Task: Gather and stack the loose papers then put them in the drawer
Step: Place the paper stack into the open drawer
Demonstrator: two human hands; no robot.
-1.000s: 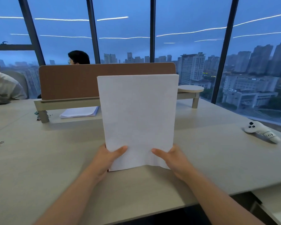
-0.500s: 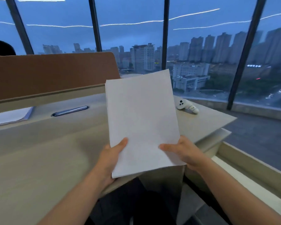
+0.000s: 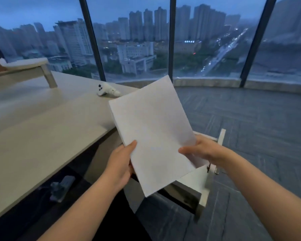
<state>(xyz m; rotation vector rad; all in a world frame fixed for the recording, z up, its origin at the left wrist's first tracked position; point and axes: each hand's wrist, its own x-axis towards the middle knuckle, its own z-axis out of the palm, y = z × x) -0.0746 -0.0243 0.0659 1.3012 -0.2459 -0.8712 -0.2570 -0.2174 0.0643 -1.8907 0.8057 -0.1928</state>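
1. Holding a stack of white papers (image 3: 155, 134) in the air with both hands, tilted, its far corner leaning away toward the window (image 3: 207, 40).
2. Left hand (image 3: 119, 164) gripping the stack's lower left edge, thumb lying across the top sheet, fingers hidden beneath.
3. Right hand (image 3: 202, 150) gripping the lower right edge, thumb pressing on the top sheet, fingers curling under.
4. Hanging past the right end of the pale surface (image 3: 42, 136), touching nothing but the two hands.
5. Hovering over an open drawer (image 3: 205, 185) of a pale cabinet standing on the floor just beside the surface; drawer interior mostly covered by the stack, contents impossible to tell.
6. Showing small keys (image 3: 211, 169) dangling at the drawer front, blurred.
7. Lying on the surface near its far right corner, well apart from the stack: a white handheld controller (image 3: 107, 90).
8. Standing at the far left on the surface: a raised shelf (image 3: 24, 66) on a leg.
9. Resting in the dark space under the surface: a grey object (image 3: 62, 187), too blurred to name.
10. Spreading beyond: grey carpeted floor (image 3: 250, 119) and city towers at dusk.
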